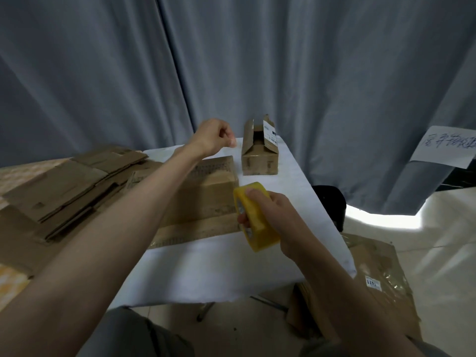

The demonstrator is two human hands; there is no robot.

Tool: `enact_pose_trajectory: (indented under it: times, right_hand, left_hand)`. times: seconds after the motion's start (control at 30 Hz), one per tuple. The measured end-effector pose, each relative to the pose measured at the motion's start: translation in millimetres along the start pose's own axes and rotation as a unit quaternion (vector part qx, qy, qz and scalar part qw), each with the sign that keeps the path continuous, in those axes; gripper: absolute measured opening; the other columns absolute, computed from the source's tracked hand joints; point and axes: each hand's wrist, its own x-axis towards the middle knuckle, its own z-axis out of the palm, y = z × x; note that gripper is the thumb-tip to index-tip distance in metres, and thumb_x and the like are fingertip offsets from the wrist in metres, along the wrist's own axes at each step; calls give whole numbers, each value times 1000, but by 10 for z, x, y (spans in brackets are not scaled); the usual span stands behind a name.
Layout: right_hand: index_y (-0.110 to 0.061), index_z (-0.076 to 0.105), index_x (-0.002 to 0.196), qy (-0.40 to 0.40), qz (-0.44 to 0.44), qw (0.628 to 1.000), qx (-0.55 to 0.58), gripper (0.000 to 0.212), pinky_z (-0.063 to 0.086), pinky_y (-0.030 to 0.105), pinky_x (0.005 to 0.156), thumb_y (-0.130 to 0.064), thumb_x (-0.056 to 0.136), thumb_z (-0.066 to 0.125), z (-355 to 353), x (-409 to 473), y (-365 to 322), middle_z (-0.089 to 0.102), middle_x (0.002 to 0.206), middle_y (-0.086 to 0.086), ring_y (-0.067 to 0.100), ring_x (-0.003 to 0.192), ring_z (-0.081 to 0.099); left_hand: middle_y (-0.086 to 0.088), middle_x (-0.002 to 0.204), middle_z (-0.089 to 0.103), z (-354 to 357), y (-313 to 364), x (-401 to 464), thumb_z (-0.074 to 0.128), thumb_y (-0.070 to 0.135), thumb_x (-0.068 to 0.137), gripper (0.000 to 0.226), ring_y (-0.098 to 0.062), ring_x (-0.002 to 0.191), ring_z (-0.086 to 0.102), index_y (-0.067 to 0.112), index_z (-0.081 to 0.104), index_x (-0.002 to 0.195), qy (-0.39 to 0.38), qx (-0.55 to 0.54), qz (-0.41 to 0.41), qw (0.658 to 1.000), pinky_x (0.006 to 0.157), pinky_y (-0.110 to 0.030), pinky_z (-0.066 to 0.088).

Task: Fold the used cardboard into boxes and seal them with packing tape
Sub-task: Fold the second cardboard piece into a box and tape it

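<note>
Head view shows the right hand [270,217] clamped round a yellow roll of packing tape [253,217], thumb under it and fingers over the top, held low over the white-covered table [219,269]. The left hand [215,136] is stretched well ahead and to the left of the roll, raised above the table with fingers curled as if pinching something; a pulled-out tape end may run between the two hands, but no strip is plain enough to be sure.

Directly beneath the left forearm, and just left of the right hand, lies a large brown cardboard box [206,194], folded into shape, its top face up and one flap lying flat toward the person. By my reading this is the box being sealed, with taping just begun or about to begin.

Just right of the left hand stands a small brown cardboard box [260,153], formed but with its top flaps up, so its top looks unsealed.

Further left of the left arm sits a stack of flattened brown cardboard sheets [67,186], not yet folded. Below the right forearm, on the floor, lies more flattened cardboard with a white label [373,282].

Most of the job seems left: two boxes formed, none visibly closed with tape.
</note>
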Motion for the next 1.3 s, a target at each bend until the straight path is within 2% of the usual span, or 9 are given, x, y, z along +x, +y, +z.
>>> enact_pose_trajectory:
  times: [0.17, 0.43, 0.57, 0.73, 0.9, 1.0, 1.13, 1.2, 1.3]
  right_hand:
    - [-15, 60, 115, 24, -10, 999, 21, 44, 54, 50, 93, -54, 97, 50, 186, 49, 8, 77, 81, 1, 19, 80, 73]
    - [-16, 57, 111, 33, -4, 999, 23, 43, 51, 31, 66, -56, 96, 50, 281, 131, 58, 77, 78, -2, 5, 62, 70]
    - [-18, 56, 111, 40, 11, 999, 18, 41, 44, 27, 60, -56, 97, 50, 300, 165, 82, 75, 93, 4, 0, 57, 69]
    - [-18, 56, 116, 44, 22, 999, 5, 45, 45, 28, 62, -58, 96, 49, 307, 199, 120, 72, 105, 6, 4, 63, 70]
    - [-20, 56, 112, 41, 23, 999, 9, 39, 49, 30, 67, -55, 96, 51, 284, 220, 171, 73, 98, 4, 6, 67, 71]
    - [-21, 54, 118, 33, 36, 999, -4, 43, 52, 34, 77, -57, 95, 52, 289, 229, 186, 69, 110, 5, 17, 90, 69]
    - [-27, 51, 108, 30, 40, 999, -6, 32, 42, 29, 68, -56, 95, 52, 307, 238, 204, 59, 107, -4, 13, 94, 56]
    - [-27, 48, 114, 24, 51, 998, -4, 35, 41, 32, 74, -56, 95, 52, 307, 256, 216, 56, 109, -4, 12, 94, 53]
    - [-24, 51, 120, 14, 72, 997, 8, 39, 44, 39, 87, -54, 96, 52, 295, 271, 239, 59, 117, 0, 19, 103, 56]
  left_hand:
    - [7, 80, 70, 50, -64, 69, 78, 11, 84, 9, -6, 79, 62, 15, 71, 81, -9, 12, 22, 1000, 81, -24, 50]
    - [4, 85, 70, 133, -206, 130, 78, 13, 85, 5, -11, 83, 64, 12, 73, 86, -17, 6, 16, 1000, 73, -16, 49]
    - [2, 88, 71, 186, -252, 136, 77, 12, 85, 5, -10, 83, 65, 10, 73, 88, -26, 3, 15, 1000, 75, -18, 50]
    - [5, 84, 68, 262, -353, 115, 77, 13, 86, 4, -5, 78, 61, 14, 73, 88, -40, -24, -15, 999, 67, -13, 41]
    - [3, 94, 65, 365, -454, 82, 70, 26, 93, 19, -7, 82, 58, 22, 69, 111, -57, -79, -66, 993, 67, -14, 41]
    - [0, 110, 61, 402, -483, 66, 67, 26, 95, 26, -14, 92, 58, 22, 63, 120, -29, -87, -79, 993, 72, -16, 42]
    - [-1, 109, 56, 398, -456, -71, 70, 11, 90, 12, -15, 91, 55, 17, 60, 94, 109, -18, -6, 994, 81, -24, 47]
    - [3, 98, 59, 375, -406, -184, 69, 13, 90, 11, -11, 85, 55, 20, 61, 87, 113, 21, 49, 992, 81, -29, 51]
    - [4, 100, 65, 354, -337, -408, 65, 23, 95, 7, -11, 90, 58, 20, 71, 97, 65, 79, 100, 990, 84, -33, 53]
